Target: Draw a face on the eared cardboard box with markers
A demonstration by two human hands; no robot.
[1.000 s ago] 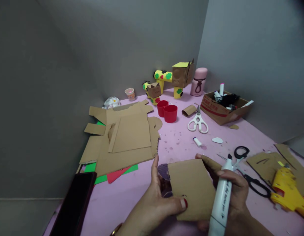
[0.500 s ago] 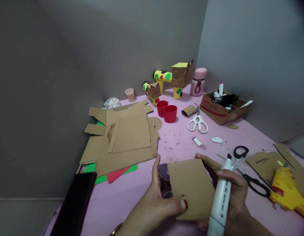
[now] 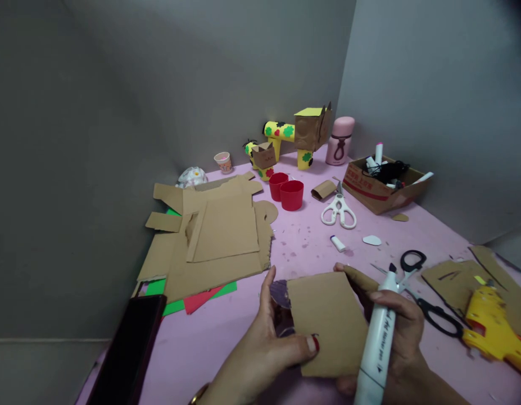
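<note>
A small cardboard box [image 3: 330, 320] with purple ovals on its left side is held low in front of me. My left hand [image 3: 272, 349] grips its left side, the thumb with red nail lying on the front face beside a short dark mark. In my right hand [image 3: 401, 323] is a white marker pen [image 3: 377, 346], uncapped, its black tip pointing up and away. The fingers of that hand also touch the box's right edge and underside. Just beyond lies a pair of black-handled scissors [image 3: 439, 318], partly behind the marker pen.
Flattened cardboard [image 3: 218, 275] and a phone [image 3: 127, 349] lie left. A yellow glue gun [image 3: 492, 320] is at right. Farther back are white scissors [image 3: 338, 214], a marker cap [image 3: 338, 243], red cups [image 3: 291, 196], cardboard animals [image 3: 313, 132], a pink flask [image 3: 340, 140] and a box of markers [image 3: 374, 194].
The left thumb has shifted slightly up and left on the box's face. Otherwise the hands, box and marker pen stay almost still.
</note>
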